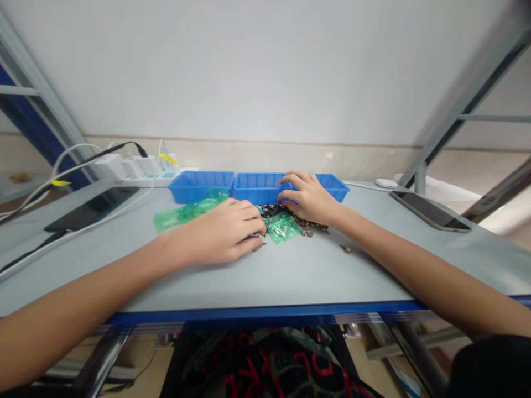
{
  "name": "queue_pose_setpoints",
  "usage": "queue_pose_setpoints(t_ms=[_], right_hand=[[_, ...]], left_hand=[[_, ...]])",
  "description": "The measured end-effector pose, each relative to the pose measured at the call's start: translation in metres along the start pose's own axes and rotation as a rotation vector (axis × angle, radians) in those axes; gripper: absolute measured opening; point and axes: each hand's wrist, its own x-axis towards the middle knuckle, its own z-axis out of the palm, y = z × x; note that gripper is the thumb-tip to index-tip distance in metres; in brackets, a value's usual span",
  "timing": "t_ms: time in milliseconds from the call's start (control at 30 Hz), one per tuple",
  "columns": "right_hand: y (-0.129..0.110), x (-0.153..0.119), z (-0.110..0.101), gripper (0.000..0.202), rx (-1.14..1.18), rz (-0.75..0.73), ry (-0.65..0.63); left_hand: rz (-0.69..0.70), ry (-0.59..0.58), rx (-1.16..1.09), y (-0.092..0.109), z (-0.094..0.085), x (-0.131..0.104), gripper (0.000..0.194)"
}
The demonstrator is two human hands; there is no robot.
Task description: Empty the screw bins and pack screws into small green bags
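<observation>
My left hand (230, 231) is bent over the table, its fingers closed round a few dark screws (258, 246) whose ends poke out by the fingertips. A small green plastic bag (284, 228) lies flat between my hands. Above it, my right hand (309, 199) spreads its fingers over a heap of black screws (271, 210) and the front of the middle blue bin (259, 190); nothing shows in its grasp. Brownish small metal pieces (313, 226) are heaped under the right wrist. More green plastic bags (182, 214) lie behind my left hand, partly hidden.
Another blue bin (201, 187) stands on the left, and a third blue bin (335, 188) on the right. A dark phone (93, 207) and a power strip (153, 179) with cables lie left. Another phone (429, 210) lies right. One loose piece (346, 249) sits near the right forearm.
</observation>
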Motion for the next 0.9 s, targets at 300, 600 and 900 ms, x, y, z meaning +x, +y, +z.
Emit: queue_pose_setpoints(t_ms=[300, 600, 900], right_hand=[[0.001, 0.0, -0.004, 0.017, 0.007, -0.04, -0.022], [-0.029, 0.001, -0.046, 0.011, 0.162, 0.001, 0.244], [-0.053, 0.003, -0.045, 0.008, 0.245, -0.176, 0.344]], left_hand=[[-0.011, -0.031, 0.0, -0.003, 0.001, 0.0, 0.026], [-0.268, 0.129, -0.025, 0.0, 0.007, 0.001, 0.036], [-0.246, 0.285, -0.023, 0.005, 0.016, 0.003, 0.017]])
